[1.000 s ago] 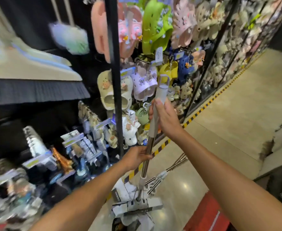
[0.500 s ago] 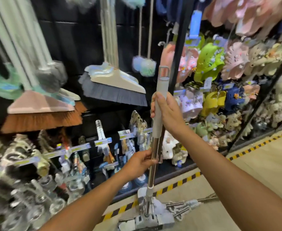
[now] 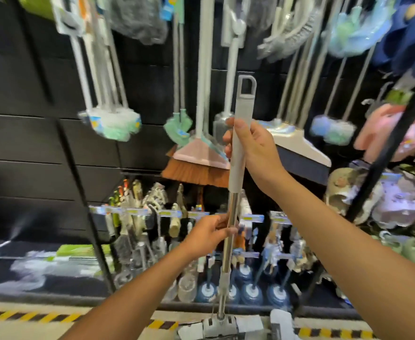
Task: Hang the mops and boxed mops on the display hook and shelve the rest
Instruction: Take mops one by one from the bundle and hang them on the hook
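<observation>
Mop (image 3: 236, 174) upright, loop (image 3: 246, 85) topmost for hooking | my right hand (image 3: 254, 146) wraps the grey grip | left hand (image 3: 207, 238) pinches the steel shaft, steadying it | brooms (image 3: 196, 154) hang behind

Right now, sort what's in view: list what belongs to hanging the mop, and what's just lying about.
Job:
mop, held upright
right hand, gripping its grey grip
left hand, holding its metal shaft

Lying about:
pink broom
white broom
dusters, hanging
blue-based brushes, on the low shelf
</observation>
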`<state>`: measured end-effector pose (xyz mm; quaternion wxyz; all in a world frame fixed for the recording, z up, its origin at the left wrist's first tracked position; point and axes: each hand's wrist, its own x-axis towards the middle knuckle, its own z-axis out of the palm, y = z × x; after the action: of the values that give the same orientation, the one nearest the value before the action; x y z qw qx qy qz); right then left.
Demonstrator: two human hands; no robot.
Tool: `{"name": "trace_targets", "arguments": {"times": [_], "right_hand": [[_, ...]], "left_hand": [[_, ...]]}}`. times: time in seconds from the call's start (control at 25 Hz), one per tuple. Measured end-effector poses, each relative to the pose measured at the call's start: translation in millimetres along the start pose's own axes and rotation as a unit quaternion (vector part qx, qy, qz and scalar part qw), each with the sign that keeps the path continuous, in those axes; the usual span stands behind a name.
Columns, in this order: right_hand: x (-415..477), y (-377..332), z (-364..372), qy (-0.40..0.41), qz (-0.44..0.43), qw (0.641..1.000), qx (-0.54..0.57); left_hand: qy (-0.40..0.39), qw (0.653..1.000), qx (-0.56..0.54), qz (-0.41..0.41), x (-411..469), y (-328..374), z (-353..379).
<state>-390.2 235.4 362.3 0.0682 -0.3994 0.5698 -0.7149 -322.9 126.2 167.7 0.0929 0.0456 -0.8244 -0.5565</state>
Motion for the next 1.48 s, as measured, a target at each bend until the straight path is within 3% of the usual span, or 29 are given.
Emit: {"name": "trace_targets", "arguments": {"times": [0.44,0.88,1.24,1.48], "right_hand": [[39,-43,305,-0.076,-0.003,0.992,0.101],[101,-41,557,-0.193,0.011,0.967,0.166],[212,3,726,-0.261,0.002,0.946,0.193],[287,34,805,-0.274,0.002,0.942,0.193]], "left_hand": [[0.143,0.987,0.073,0.028,-157,-35,-270],[0.329,0.936,0.124,0.007,-273,-69,-490],[0.395,0.908,0.138,-0.008,-274,-110,-669],[0.401,0.908,0.12,-0.004,-245,-136,-771]]}}
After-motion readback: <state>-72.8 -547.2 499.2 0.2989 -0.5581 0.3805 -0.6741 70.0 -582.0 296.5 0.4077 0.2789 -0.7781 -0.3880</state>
